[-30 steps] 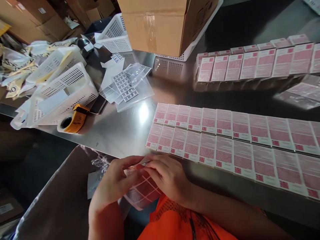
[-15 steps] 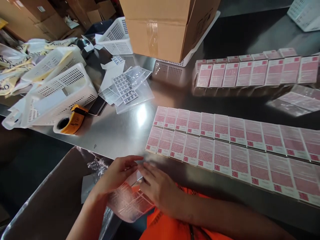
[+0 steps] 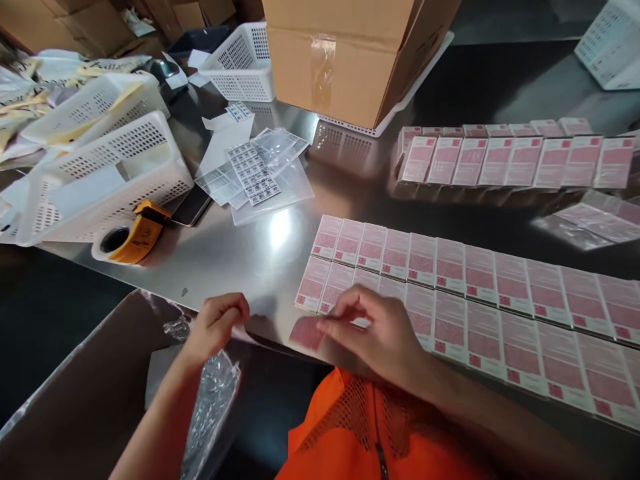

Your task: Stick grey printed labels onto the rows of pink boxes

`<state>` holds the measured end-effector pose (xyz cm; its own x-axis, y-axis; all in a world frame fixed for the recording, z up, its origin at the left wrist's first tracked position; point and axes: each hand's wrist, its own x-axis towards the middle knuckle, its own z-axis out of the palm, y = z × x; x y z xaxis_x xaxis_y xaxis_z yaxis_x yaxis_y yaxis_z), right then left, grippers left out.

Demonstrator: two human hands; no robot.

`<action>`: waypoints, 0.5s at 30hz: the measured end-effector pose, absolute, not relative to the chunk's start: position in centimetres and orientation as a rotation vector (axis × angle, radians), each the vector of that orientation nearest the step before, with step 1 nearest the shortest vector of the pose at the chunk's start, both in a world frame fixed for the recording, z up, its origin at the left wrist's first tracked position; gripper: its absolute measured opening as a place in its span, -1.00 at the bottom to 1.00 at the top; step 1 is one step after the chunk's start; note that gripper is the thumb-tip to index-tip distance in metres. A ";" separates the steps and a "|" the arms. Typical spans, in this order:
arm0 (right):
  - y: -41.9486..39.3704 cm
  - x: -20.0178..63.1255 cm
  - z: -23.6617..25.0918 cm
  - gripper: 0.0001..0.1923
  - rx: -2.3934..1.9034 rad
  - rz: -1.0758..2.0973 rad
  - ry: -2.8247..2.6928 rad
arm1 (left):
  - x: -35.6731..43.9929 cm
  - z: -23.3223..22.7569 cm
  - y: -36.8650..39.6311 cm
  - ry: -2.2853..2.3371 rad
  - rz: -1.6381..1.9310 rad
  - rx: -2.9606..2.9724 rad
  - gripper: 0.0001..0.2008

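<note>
My left hand (image 3: 223,321) is closed with curled fingers at the table's front edge, near a bin (image 3: 75,393) lined with clear plastic. What it holds, if anything, is hidden. Crumpled clear film (image 3: 213,400) lies in the bin. My right hand (image 3: 377,327) hovers over the front row of small pink-and-white boxes (image 3: 453,327), thumb and forefinger pinched together. Beside those fingertips is a dark pink patch (image 3: 306,332); I cannot tell whether it is a held piece or a reflection. The boxes lie flat in two touching rows with red square codes.
More pink boxes (image 3: 515,160) stand bundled at the back right, near clear film wrapping (image 3: 590,217). A cardboard box (image 3: 340,67) rests on a white basket. Sticker sheets (image 3: 253,173), a yellow tape dispenser (image 3: 135,237) and white baskets (image 3: 105,177) occupy the left side.
The clear, pink-printed film between both hands has left them. My left hand has closed and moved slightly left; my right has moved right and up, over the boxes.
</note>
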<state>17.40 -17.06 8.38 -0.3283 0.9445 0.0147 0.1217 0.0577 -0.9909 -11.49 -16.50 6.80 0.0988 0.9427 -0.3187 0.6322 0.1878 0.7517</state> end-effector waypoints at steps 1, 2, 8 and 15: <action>-16.1 17.5 8.0 -0.79 -1.163 1.372 -1.468 | -10.4 6.6 -16.8 1.599 0.490 1.533 -0.77; -15.3 17.5 7.6 -0.77 -1.199 1.397 -1.383 | -9.4 6.5 -17.0 1.573 0.510 1.535 -0.77; -12.6 16.6 6.4 -0.67 -1.272 1.577 -1.141 | -5.6 6.7 -16.3 1.336 0.493 1.488 -0.58; -11.9 16.2 6.2 -0.67 -1.379 1.615 -1.159 | -4.5 5.9 -15.2 1.398 0.488 1.384 -0.59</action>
